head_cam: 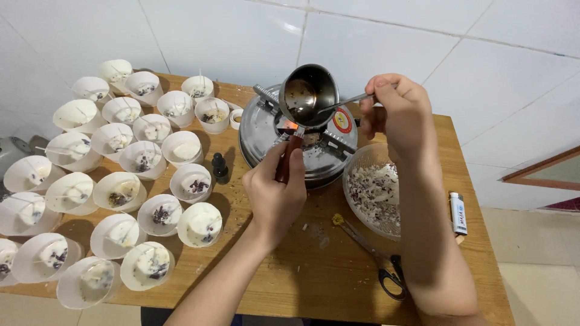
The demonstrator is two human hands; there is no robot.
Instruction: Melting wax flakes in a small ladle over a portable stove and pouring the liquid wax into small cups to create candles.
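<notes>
Both hands work: ladle (307, 93) (tilted), spoon (344, 102) over stove (260, 130).

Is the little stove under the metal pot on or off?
On. An orange flame glows on the burner right beneath the small metal pot, which the left hand holds by its handle.

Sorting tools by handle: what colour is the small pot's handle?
Reddish-brown, gripped by the left hand; pot seen in head view.
</notes>
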